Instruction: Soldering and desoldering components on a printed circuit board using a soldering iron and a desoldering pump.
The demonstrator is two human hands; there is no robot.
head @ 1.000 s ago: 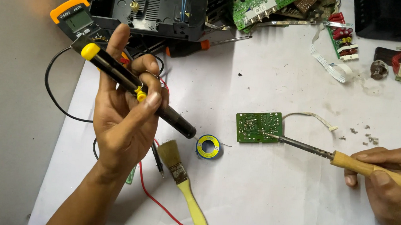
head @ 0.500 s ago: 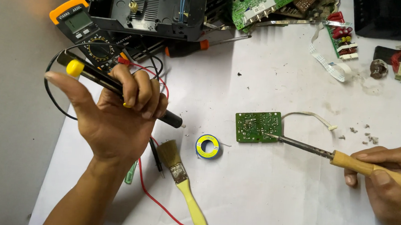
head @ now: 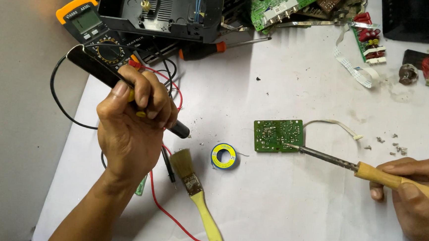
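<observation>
**Two tools gripped over a small green board**

The left hand [head: 132, 125] is closed in a fist around a black desoldering pump [head: 127, 93], held raised off the white table [head: 278, 209] with its tip angled down toward the right hand. The right hand [head: 416, 195] is wrapped around the wooden handle of a soldering iron [head: 355, 166], whose metal tip touches the near right edge of a small green circuit board [head: 278, 135] lying flat between the two hands, nearer the right one. A thin white lead runs off the board toward a scatter of small screws [head: 394, 144] just beyond the right hand.

Between the hands, near the board's left side, sits a spool of solder [head: 223, 156] with a blue and yellow face. Just beside the left wrist lies a brush [head: 200, 199] with a yellow handle, crossed by a red test lead [head: 169, 212]. Beyond the left hand rests an orange-edged multimeter [head: 88, 26], partly behind the pump. Farther out stand an opened black chassis [head: 162, 8], a screwdriver [head: 219, 47] with a black and orange handle, and loose circuit boards [head: 281, 8].
</observation>
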